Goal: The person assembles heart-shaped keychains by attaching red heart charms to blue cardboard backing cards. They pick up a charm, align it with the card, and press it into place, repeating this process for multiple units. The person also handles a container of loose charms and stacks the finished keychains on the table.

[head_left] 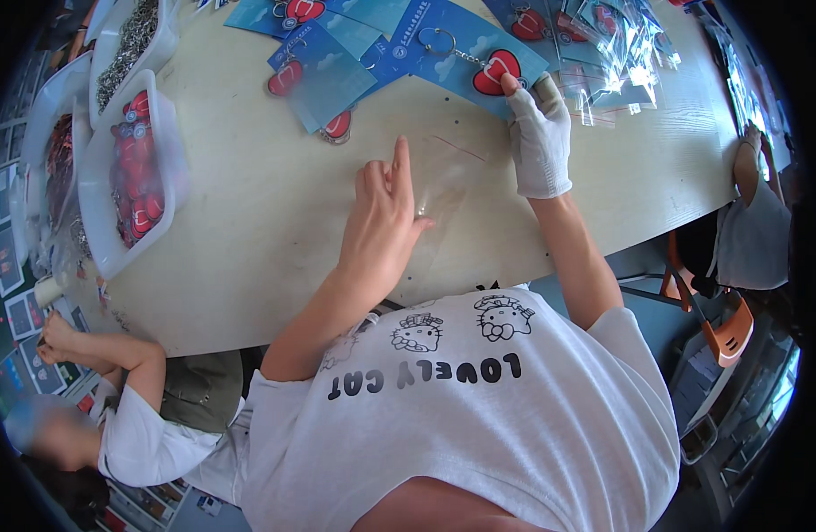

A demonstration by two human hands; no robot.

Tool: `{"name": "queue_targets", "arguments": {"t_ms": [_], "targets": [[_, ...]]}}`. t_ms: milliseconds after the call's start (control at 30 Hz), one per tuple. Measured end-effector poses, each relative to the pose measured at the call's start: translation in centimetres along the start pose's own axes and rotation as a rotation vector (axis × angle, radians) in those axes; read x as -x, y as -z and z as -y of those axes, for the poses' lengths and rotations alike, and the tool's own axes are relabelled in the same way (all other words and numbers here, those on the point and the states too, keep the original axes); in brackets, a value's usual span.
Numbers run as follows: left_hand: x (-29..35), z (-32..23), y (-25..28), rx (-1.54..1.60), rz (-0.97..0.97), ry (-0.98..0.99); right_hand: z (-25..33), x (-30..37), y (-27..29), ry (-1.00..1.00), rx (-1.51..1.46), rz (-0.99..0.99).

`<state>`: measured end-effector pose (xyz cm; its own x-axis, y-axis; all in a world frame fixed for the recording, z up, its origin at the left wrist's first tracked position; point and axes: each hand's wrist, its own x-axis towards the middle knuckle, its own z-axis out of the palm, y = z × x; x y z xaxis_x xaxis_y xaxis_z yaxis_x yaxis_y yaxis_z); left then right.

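Observation:
My right hand [542,137], in a white glove with the thumb tip bare, grips the corner of a blue card [456,66]. Its thumb presses on the red heart keychain [496,73], whose chain and ring stretch across the card. My left hand [381,195] is bare, with index finger pointing forward, thumb apart and the other fingers partly curled. Beside that thumb, a clear plastic bag [449,182] with a thin red line lies on the table; whether the thumb touches it I cannot tell.
More blue cards with heart keychains [324,80] lie at the far side. Bagged ones [607,66] are heaped at far right. Left, white bins hold red hearts [140,168] and metal chains [133,49]. Co-workers sit at left [160,417] and right [753,230], near an orange chair [729,332].

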<state>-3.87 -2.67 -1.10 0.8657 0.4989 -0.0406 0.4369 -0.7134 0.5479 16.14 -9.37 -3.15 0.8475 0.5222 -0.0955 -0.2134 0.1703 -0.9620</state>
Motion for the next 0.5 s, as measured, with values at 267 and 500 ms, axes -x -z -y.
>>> {"name": "queue_targets", "arguments": {"t_ms": [267, 500], "targets": [[-2.6, 4.0, 3.7, 0.61, 0.135, 0.275, 0.2, -2.0, 2.9, 0.008, 0.048, 0.032], [-4.2, 6.0, 4.4, 0.854, 0.222, 0.224, 2.3, -2.6, 1.7, 0.1, 0.238, 0.18]]}}
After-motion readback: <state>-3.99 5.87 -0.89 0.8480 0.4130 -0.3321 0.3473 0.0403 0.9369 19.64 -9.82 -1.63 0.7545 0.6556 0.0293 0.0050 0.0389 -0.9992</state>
